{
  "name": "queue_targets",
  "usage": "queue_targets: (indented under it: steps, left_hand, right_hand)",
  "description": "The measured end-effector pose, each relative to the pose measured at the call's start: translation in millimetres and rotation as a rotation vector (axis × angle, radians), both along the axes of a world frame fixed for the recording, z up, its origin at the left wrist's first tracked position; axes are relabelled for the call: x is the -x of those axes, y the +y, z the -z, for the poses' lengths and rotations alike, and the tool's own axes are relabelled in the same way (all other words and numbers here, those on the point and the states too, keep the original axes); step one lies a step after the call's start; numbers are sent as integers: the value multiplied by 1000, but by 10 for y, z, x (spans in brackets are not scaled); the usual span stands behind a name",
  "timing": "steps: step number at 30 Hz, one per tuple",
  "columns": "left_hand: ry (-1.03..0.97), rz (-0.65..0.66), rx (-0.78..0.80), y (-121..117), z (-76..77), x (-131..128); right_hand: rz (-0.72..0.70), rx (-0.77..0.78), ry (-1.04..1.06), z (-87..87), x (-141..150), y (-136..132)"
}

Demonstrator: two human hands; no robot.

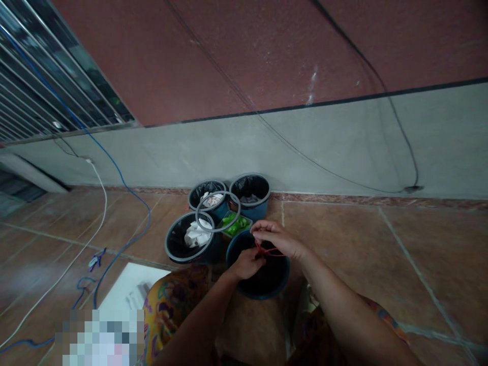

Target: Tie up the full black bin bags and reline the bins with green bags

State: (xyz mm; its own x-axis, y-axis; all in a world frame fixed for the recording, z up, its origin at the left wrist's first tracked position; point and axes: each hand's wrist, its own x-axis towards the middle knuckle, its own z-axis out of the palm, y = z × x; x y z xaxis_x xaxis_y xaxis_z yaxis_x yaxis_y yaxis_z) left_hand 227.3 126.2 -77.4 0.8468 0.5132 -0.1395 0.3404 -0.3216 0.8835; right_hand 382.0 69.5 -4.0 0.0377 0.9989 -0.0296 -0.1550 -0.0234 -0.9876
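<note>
Red string (259,248) lies pinched in the person's left hand (247,263) above the blue bucket (270,277), while the right hand (277,238) curls just beside it, its grip unclear.

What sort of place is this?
Perhaps a house's patio or a plain room, hard to tell which: there's a tiled floor, a two-tone painted wall and a barred opening.

Smooth plastic buckets (263,295), glossy plastic liners (177,238), matt wall (213,71), slightly glossy floor tiles (343,244)
</note>
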Motion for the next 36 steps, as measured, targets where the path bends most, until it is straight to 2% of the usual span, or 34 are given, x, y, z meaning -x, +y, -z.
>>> queue_targets:
  steps: [2,4,6,8,9,11,14,18,22,24,26,28,30,33,36]
  left_hand:
    - [15,36,-3,7,-10,31]
    - [19,31,30,29,-8,45]
    - [10,-11,77,57,17,52]
    - [-3,-71,121,86,61,60]
    - [-7,-102,139,100,86,65]
    - [-6,-161,167,126,133,71]
    - [18,-258,213,160,171,70]
    - [-21,-405,330,200,173,68]
    - [-22,-507,394,235,169,90]
    - [32,-471,285,240,148,105]
    - [107,-370,80,225,95,120]
    - [171,-224,-162,187,12,134]
    - [199,-87,-378,133,-82,140]
    - [185,45,-572,61,-191,134]
    - [151,101,-678,40,-232,131]
  right_hand:
    - [143,29,9,109,-41,44]
    - [285,126,-76,226,-98,80]
    - [385,237,-300,318,-156,91]
    - [393,319,-600,359,-180,70]
    - [338,346,-731,359,-169,48]
    - [125,377,-898,331,-100,-8]
    - [-187,411,-1002,262,60,-87]
    - [-351,517,-1101,224,197,-101]
    - [-529,670,-1011,279,244,-59]
    - [-593,718,-998,313,244,-68]
    - [-565,687,-1057,327,211,-100]
    - [-431,603,-1161,320,150,-128]
    - [-227,486,-1207,314,86,-125]
    - [-96,286,-1026,356,48,-54]
    - [-170,185,-827,452,85,27]
